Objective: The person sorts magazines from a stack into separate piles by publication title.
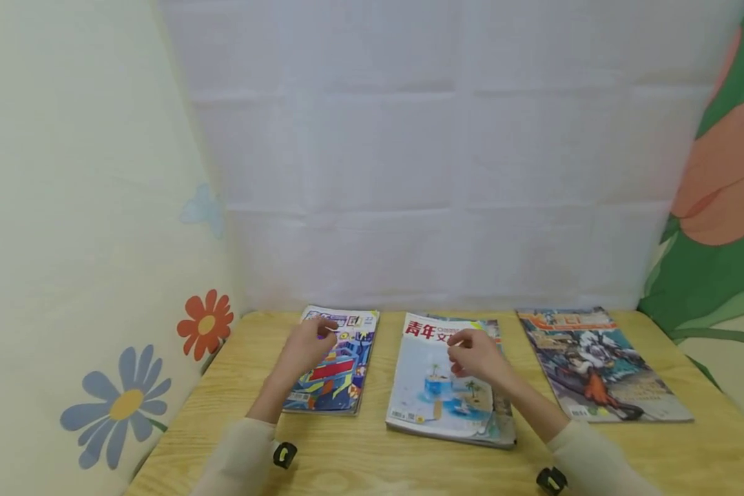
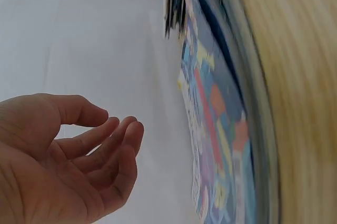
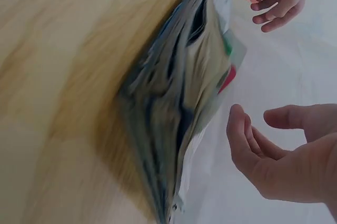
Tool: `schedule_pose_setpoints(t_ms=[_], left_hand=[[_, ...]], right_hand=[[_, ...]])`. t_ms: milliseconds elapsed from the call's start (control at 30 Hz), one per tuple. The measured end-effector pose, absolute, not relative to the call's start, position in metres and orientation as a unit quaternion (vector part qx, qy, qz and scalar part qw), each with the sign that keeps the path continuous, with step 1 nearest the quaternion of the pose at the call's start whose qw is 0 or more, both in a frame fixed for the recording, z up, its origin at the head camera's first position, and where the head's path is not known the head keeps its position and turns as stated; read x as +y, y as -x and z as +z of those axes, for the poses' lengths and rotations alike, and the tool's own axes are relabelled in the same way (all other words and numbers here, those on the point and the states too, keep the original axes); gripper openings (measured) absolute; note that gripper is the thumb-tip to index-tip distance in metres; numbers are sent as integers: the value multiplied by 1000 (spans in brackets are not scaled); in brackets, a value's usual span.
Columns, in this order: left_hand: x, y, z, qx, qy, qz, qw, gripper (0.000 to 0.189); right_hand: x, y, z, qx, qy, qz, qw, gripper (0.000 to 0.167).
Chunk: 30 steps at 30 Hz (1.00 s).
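My left hand [image 1: 310,344] hovers over a colourful magazine [image 1: 337,372] on the left of the table. In the left wrist view, its loosely bent fingers [image 2: 126,145] hold nothing, apart from the magazine stack [image 2: 221,129]. Above the middle pile, my right hand [image 1: 479,355] hangs with a gap between thumb and fingers, as the right wrist view shows. That pile has a pale blue magazine [image 1: 409,386] with red lettering on top, and another magazine's edge shows behind it. At the right lies a magazine with an armoured-figure cover [image 1: 595,365], away from both hands.
The wooden table [image 1: 347,461] ends at a white cloth backdrop [image 1: 372,172]. A flower-patterned wall covering [image 1: 87,241] stands along the left, and a green leafy one [image 1: 719,289] along the right. Both wrists wear black bands.
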State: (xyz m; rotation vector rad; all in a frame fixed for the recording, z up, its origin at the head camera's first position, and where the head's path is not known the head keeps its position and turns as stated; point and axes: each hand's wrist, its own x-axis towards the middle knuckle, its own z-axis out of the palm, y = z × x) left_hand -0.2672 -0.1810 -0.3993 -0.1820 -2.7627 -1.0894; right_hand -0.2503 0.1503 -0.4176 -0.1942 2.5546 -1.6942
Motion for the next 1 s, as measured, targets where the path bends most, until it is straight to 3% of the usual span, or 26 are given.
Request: schedule_pose_setpoints(t_ms=[200, 400, 700, 1000], left_hand=[[-157, 270, -417, -898, 98, -425, 63, 27], [-137, 268, -425, -821, 85, -560, -65, 32], [-118, 264, -427, -831, 63, -531, -154, 41], [-104, 267, -434, -854, 65, -489, -164, 33]], right_hand=[[176, 245, -423, 869, 67, -489, 26, 26], [197, 241, -424, 891, 82, -445, 31, 26], [212, 238, -424, 902, 53, -421, 83, 38], [214, 236, -430, 900, 43, -422, 97, 32]])
